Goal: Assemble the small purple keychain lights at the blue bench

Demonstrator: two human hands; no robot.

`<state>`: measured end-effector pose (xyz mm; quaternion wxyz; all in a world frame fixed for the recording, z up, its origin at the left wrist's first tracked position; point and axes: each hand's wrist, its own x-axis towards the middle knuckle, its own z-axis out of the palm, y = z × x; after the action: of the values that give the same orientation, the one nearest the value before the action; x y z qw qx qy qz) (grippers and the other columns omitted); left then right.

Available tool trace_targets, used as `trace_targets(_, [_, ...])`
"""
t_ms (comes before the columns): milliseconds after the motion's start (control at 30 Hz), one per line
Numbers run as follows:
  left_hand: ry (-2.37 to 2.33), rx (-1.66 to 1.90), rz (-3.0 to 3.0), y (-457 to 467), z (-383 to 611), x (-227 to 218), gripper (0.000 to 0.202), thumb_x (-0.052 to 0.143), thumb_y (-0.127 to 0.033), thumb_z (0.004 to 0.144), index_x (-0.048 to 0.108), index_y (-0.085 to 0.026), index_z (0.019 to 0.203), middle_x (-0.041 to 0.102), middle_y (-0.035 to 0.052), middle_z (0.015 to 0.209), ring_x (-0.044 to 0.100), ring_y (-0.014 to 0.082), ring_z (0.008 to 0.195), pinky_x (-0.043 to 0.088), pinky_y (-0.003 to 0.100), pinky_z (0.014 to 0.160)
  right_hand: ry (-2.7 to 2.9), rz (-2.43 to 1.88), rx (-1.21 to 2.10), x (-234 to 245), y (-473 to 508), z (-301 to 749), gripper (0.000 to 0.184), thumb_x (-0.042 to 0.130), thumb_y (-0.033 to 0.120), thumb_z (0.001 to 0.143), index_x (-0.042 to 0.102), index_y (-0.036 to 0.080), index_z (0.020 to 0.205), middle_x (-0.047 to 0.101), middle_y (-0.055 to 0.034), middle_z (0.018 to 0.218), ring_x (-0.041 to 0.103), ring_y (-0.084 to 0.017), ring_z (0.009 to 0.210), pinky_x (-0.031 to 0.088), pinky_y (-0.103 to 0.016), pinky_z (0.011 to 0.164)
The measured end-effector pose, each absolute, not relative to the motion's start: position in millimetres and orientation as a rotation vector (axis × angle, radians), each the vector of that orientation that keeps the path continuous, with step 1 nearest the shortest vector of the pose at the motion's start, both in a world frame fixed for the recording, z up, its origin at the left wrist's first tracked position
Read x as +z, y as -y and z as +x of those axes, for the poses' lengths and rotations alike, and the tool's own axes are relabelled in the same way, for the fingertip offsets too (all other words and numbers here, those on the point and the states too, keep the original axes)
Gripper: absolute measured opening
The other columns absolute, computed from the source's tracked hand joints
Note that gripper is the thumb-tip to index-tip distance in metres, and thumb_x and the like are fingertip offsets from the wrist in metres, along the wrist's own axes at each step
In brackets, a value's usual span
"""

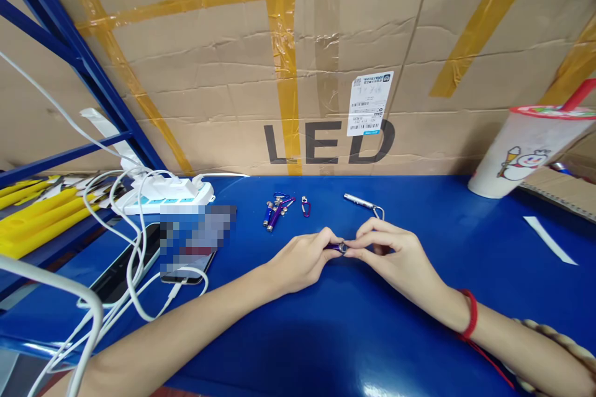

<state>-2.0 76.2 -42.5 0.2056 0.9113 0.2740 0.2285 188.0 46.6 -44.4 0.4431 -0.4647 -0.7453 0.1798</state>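
Observation:
My left hand [305, 257] pinches a small purple keychain flashlight [336, 247] low over the blue tabletop [326, 322]. My right hand [395, 254] meets it from the right, fingertips closed on the light's metal end. Just behind my hands lie a bunch of small purple and blue flashlights [275, 209], a loose purple clip [305, 206] and a silver pen-shaped light with a ring [362, 202]. A red string circles my right wrist.
A white power strip [162, 195] with white cables sits at the left, beside a phone [186, 260] and a dark tablet [123, 270]. A paper cup with a red straw [526, 152] stands at the right. A taped cardboard box marked LED [326, 74] walls the back.

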Motion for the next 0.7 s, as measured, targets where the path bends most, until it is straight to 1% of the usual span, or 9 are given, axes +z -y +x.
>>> trace_targets(100, [-0.745, 0.657, 2.569, -77.4, -2.6, -45.4, 0.007, 0.036, -0.022, 0.091, 0.042, -0.018, 0.091, 0.063, 0.0073, 0.102, 0.060, 0.0176, 0.097, 0.048, 0.027, 0.078, 1.837, -1.159, 0.453, -44.9, -44.1, 185.7, 0.033, 0.060, 0.049, 0.076, 0.069, 0.018, 0.068, 0.056, -0.0037, 0.070, 0.038, -0.006, 0.047, 0.032, -0.022, 0.045])
trace_targets(167, [-0.722, 0.681, 2.606, -78.5, -3.1, -47.6, 0.009, 0.036, -0.024, 0.092, 0.041, -0.018, 0.088, 0.063, 0.0078, 0.099, 0.061, 0.0180, 0.096, 0.049, 0.027, 0.076, 1.826, -1.162, 0.487, -45.6, -43.6, 184.4, 0.033, 0.061, 0.047, 0.076, 0.067, 0.016, 0.066, 0.056, -0.0034, 0.070, 0.037, -0.006, 0.045, 0.031, -0.022, 0.044])
trace_targets(333, [-0.669, 0.764, 2.716, -80.9, -4.1, -50.7, 0.016, 0.034, -0.025, 0.092, 0.044, -0.017, 0.083, 0.063, 0.0068, 0.085, 0.061, 0.0164, 0.079, 0.048, 0.026, 0.070, 1.782, -1.165, 0.641, -46.5, -44.7, 181.8, 0.034, 0.062, 0.045, 0.074, 0.062, 0.014, 0.061, 0.053, -0.0024, 0.065, 0.033, -0.005, 0.043, 0.028, -0.021, 0.040])
trace_targets(433, [-0.682, 0.762, 2.736, -81.3, -4.0, -50.4, 0.018, 0.033, -0.025, 0.092, 0.046, -0.017, 0.082, 0.062, 0.0058, 0.081, 0.060, 0.0154, 0.074, 0.047, 0.025, 0.068, 1.764, -1.181, 0.723, -46.6, -46.4, 181.5, 0.035, 0.062, 0.047, 0.073, 0.062, 0.014, 0.061, 0.053, -0.0023, 0.065, 0.032, -0.004, 0.043, 0.028, -0.020, 0.039])
trace_targets(567, [-0.696, 0.765, 2.737, -81.1, -3.2, -50.9, 0.018, 0.034, -0.027, 0.092, 0.047, -0.017, 0.083, 0.062, 0.0054, 0.082, 0.060, 0.0150, 0.075, 0.047, 0.026, 0.070, 1.755, -1.229, 0.795, -46.8, -48.2, 182.2, 0.037, 0.063, 0.049, 0.071, 0.062, 0.014, 0.060, 0.052, -0.0017, 0.064, 0.031, -0.004, 0.043, 0.027, -0.020, 0.039])
trace_targets(700, [-0.698, 0.817, 2.719, -81.0, -2.9, -53.3, 0.017, 0.037, -0.028, 0.092, 0.048, -0.017, 0.086, 0.063, 0.0053, 0.085, 0.061, 0.0152, 0.079, 0.048, 0.025, 0.071, 1.797, -1.248, 0.844, -47.1, -47.3, 181.5, 0.039, 0.057, 0.049, 0.075, 0.061, 0.014, 0.059, 0.050, -0.0013, 0.064, 0.034, -0.005, 0.044, 0.029, -0.020, 0.040])
